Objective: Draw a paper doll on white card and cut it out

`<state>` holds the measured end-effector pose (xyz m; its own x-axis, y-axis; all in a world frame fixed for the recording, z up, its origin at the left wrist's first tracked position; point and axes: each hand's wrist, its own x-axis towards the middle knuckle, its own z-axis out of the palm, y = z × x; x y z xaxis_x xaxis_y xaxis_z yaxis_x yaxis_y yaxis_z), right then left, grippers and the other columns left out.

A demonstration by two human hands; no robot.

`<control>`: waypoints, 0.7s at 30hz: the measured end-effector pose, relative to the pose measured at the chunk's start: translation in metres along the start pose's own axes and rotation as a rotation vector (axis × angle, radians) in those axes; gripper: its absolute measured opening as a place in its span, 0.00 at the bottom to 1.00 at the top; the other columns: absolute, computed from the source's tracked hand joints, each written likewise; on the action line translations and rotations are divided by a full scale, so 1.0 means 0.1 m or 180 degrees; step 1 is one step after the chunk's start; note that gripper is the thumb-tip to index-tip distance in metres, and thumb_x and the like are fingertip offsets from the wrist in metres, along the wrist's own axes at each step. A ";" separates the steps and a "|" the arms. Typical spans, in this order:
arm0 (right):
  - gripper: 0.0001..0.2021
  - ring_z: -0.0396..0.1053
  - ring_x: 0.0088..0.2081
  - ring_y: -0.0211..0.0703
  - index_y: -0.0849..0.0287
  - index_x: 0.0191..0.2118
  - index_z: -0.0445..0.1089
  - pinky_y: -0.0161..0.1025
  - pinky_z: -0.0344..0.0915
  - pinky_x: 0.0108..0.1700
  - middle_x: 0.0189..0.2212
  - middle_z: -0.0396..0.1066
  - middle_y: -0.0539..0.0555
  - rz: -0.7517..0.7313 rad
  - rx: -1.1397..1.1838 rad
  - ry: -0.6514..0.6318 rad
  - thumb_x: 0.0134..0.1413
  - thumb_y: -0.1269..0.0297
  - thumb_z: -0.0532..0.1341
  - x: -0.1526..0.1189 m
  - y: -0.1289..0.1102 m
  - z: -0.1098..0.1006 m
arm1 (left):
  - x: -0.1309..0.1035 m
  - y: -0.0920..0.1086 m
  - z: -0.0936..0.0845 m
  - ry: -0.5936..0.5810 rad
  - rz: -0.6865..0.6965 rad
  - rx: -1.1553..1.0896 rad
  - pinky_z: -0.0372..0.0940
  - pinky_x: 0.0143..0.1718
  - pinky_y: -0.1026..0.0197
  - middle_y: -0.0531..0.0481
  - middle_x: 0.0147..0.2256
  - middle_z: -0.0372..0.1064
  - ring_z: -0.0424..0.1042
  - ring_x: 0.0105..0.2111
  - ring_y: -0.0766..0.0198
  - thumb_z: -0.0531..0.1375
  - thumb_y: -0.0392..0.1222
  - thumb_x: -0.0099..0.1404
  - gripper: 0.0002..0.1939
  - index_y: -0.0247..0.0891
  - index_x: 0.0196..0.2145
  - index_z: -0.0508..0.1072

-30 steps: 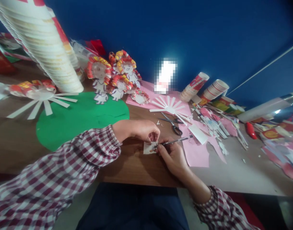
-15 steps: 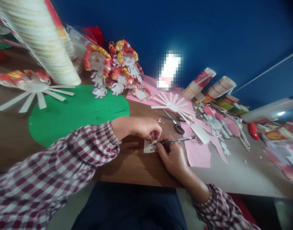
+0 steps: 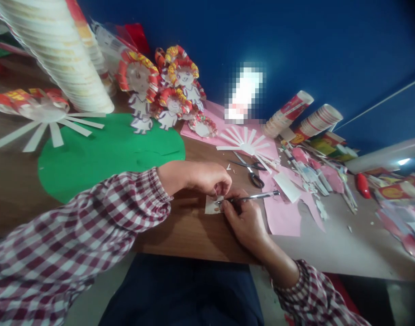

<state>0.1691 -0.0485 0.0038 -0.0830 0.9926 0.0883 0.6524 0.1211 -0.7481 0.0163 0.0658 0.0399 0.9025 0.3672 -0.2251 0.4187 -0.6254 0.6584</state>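
A slim pen (image 3: 258,196) lies in the grip of my right hand (image 3: 245,219), its tip pointing left at a small piece of pale paper (image 3: 212,207). Brown and dark marks show on that paper, which rests on the brown table (image 3: 183,231). My left hand (image 3: 209,179) is bent over the paper's upper edge, fingers curled and closed. Whatever is between its fingertips is hidden from me. Just beyond my hands lie black-handled scissors (image 3: 256,179).
A green oval sheet (image 3: 108,158) spreads at left under a tall stack of paper cups (image 3: 68,59). Paper dolls (image 3: 173,108) stand behind it. Pink paper (image 3: 282,222), a white cut-out fan shape (image 3: 247,147) and a red object (image 3: 362,185) lie to the right.
The view has shifted slightly, so the background sits a little higher and further right. Both hands stay at the small paper, the pen still held in the right.
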 end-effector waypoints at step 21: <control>0.04 0.68 0.24 0.36 0.59 0.35 0.67 0.30 0.62 0.27 0.25 0.71 0.50 -0.0073 -0.0121 -0.0009 0.56 0.65 0.57 0.00 -0.01 -0.01 | -0.01 -0.07 0.01 0.0053 0.0195 0.0028 0.51 0.24 0.67 0.53 0.30 0.72 0.65 0.25 0.71 0.58 0.28 0.53 0.11 0.38 0.34 0.75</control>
<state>0.1692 -0.0487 0.0049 -0.1003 0.9896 0.1033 0.6784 0.1439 -0.7204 0.0129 0.0690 0.0342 0.9247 0.3395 -0.1724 0.3636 -0.6531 0.6643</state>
